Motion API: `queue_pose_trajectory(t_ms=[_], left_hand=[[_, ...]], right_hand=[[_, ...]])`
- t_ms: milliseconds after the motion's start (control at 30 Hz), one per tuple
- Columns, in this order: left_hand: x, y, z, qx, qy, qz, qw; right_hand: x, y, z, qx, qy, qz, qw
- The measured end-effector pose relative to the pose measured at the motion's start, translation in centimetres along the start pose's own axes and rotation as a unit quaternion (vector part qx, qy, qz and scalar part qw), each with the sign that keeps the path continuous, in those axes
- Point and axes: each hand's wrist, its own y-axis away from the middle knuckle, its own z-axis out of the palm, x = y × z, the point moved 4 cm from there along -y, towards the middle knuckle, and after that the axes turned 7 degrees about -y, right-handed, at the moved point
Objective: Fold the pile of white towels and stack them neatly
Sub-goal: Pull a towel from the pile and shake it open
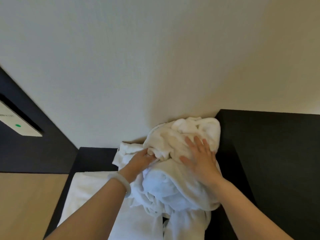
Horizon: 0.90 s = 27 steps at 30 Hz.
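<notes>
A crumpled pile of white towels [173, 184] is heaped on a dark surface [93, 156] against the wall. My left hand [140, 159] reaches into the left side of the pile, its fingertips tucked into a fold of towel and partly hidden. My right hand [199, 156] lies flat on the top of the pile with fingers spread. A flatter white towel [90, 193] lies spread at the lower left under my left forearm, which wears a pale bangle [121, 183].
A cream wall [138, 66] rises right behind the pile. A dark raised panel [270, 153] stands at the right. A white device with a green light [18, 125] is mounted at far left. Tan flooring [26, 201] shows at lower left.
</notes>
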Motion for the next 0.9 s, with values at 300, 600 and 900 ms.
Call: queue_pose_trajectory(t_ms=[300,600,900], left_hand=[[4.2,6.2,0.1,0.085,-0.081,0.054,0.992],[16.8,12.8,-4.3,0.181,0.010,0.169,0.969],[36.6,25.1,-0.7,0.118,0.089,0.382,0.912]], right_hand=[[0.5,4.8,-3.2,0.041,0.098,0.086,0.991],[-4.3,7.7,-17.3,0.215,-0.110,0.005,0.970],[-5.8,16.7,-40.0,0.448,-0.336,-0.046,0.827]])
